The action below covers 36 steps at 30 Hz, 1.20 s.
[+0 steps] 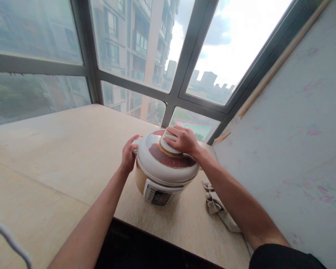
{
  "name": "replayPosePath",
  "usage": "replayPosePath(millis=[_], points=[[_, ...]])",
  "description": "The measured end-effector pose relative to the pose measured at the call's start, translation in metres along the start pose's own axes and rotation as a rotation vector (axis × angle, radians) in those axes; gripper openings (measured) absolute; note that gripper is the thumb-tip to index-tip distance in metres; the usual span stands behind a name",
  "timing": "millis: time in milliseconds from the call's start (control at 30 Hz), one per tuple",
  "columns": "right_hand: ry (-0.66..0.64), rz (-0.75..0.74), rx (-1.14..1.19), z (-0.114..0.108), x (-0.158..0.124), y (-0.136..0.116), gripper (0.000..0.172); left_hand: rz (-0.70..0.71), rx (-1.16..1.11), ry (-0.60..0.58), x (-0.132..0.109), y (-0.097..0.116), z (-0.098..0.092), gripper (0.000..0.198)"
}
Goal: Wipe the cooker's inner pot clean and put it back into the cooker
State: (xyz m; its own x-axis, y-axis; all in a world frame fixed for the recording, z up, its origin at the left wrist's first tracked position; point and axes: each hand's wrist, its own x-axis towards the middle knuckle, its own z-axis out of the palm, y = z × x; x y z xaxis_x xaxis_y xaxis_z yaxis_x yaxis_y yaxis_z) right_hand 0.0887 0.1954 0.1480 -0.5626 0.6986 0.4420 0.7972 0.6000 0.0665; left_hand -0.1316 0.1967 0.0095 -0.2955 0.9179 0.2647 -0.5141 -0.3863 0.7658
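Observation:
A round electric pressure cooker (165, 175) with a white and dark red lid stands on the light, marbled ledge, its control panel (160, 196) facing me. My left hand (129, 152) is closed around the white side handle at the cooker's left. On top, my right hand (183, 139) wraps its fingers over the white lid knob (169, 144). The lid sits on the body. A crumpled beige cloth (217, 205) lies on the ledge to the right, partly hidden behind my right forearm.
Grey-framed windows (176, 93) rise behind the ledge (58, 149). A wall with faded floral paper (285, 149) stands close on the right, its edge torn near the window. A pale cable (9, 239) curves in at the lower left. The ledge's front edge drops to a dark area.

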Motion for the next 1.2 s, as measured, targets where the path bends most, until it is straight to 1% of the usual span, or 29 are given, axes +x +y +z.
replayPosePath(millis=[167,400,500,667,767,867,1000,1100,1200], points=[[0.002,-0.049,0.021,0.000,0.001,0.004,0.032,-0.007,-0.005,0.021,0.000,0.000,0.001,0.043],[0.034,-0.085,0.048,0.001,0.001,0.004,0.033,-0.013,-0.019,0.005,0.000,-0.002,0.000,0.046],[0.030,-0.100,0.061,0.001,0.002,0.007,0.033,-0.044,-0.033,0.008,0.001,-0.002,-0.002,0.047],[-0.003,-0.265,0.109,0.001,0.007,0.020,0.035,-0.052,-0.009,-0.025,0.004,-0.003,-0.006,0.046],[-0.001,-0.314,0.129,0.001,0.009,0.024,0.035,-0.075,-0.017,-0.024,0.005,-0.003,-0.008,0.047],[-0.001,-0.317,0.141,0.000,0.009,0.024,0.035,-0.070,-0.021,-0.018,0.006,-0.005,-0.009,0.045],[-0.009,-0.297,0.146,-0.002,0.008,0.023,0.039,-0.046,-0.015,-0.026,0.007,-0.008,-0.009,0.044],[-0.043,-0.278,0.170,-0.003,0.006,0.024,0.041,-0.020,-0.002,-0.043,0.007,-0.010,-0.009,0.045],[-0.075,-0.247,0.217,-0.004,0.002,0.025,0.046,-0.023,-0.022,-0.027,0.006,-0.011,-0.008,0.045]])
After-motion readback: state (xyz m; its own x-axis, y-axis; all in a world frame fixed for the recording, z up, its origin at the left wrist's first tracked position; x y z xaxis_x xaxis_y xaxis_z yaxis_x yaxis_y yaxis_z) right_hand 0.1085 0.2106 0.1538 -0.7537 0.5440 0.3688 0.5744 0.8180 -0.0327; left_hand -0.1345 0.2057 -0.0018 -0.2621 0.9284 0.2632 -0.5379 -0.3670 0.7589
